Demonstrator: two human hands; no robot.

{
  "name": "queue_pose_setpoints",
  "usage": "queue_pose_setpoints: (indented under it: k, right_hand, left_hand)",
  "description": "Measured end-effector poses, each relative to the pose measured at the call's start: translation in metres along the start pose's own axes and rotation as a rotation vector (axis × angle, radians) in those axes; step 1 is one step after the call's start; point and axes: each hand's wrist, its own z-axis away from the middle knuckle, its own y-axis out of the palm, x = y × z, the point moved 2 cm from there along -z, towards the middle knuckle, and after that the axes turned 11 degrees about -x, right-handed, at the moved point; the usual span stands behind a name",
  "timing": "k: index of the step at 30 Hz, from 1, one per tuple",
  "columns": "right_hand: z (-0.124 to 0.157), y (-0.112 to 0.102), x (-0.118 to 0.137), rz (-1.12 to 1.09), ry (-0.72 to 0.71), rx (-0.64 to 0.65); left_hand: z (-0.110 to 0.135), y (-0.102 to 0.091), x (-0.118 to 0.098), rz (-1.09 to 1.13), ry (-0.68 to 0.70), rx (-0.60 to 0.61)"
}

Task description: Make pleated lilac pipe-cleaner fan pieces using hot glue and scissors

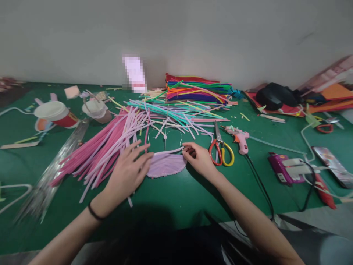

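Observation:
A flat lavender half-round piece (167, 166) made of rows of pipe cleaner lies between my hands, its lower edge scalloped. Along its straight top edge runs a lavender pipe cleaner (172, 151), partly raised off the piece at the right. My right hand (200, 159) pinches the right end of that pipe cleaner. With fingers spread, my left hand (127, 170) lies at the piece's left end, thumb and fingertips close against it. Just behind stands a round thin wire frame (165, 137) with a bead-like knob in its middle.
Pink pipe cleaners (102, 147) are heaped at left beside silver wires (52, 176). Scissors (220, 147) and a pink glue gun (240, 140) lie at right, its cord trailing forward. Behind are coloured bundles (198, 90), a paper cup (64, 115) and a power strip (286, 171).

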Motion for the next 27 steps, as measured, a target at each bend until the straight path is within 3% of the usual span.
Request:
queue_pose_setpoints:
  k: [5,11,15,20,23,27]
  right_hand:
    - [-0.002,-0.002,-0.008,0.007,-0.015,-0.018]
    - [-0.01,-0.019,-0.005,0.076,-0.131,-0.129]
    - [-0.014,-0.054,0.003,0.205,-0.213,-0.372]
    - [-0.015,-0.112,-0.024,0.598,-0.054,-0.696]
    - [-0.014,-0.132,-0.051,0.852,0.039,-0.731]
    - [-0.015,-0.136,-0.076,0.969,0.119,-0.756]
  left_hand:
    - [-0.01,0.029,-0.021,-0.061,0.197,0.124]
    - [-0.012,0.044,-0.047,-0.047,0.346,0.164]
    - [-0.012,0.055,-0.074,-0.028,0.404,0.173]
    - [-0.014,0.072,-0.081,0.028,0.408,0.153]
    - [-0.015,0.078,-0.074,0.084,0.426,0.096]
    - [-0.014,0.079,-0.07,0.191,0.446,0.106]
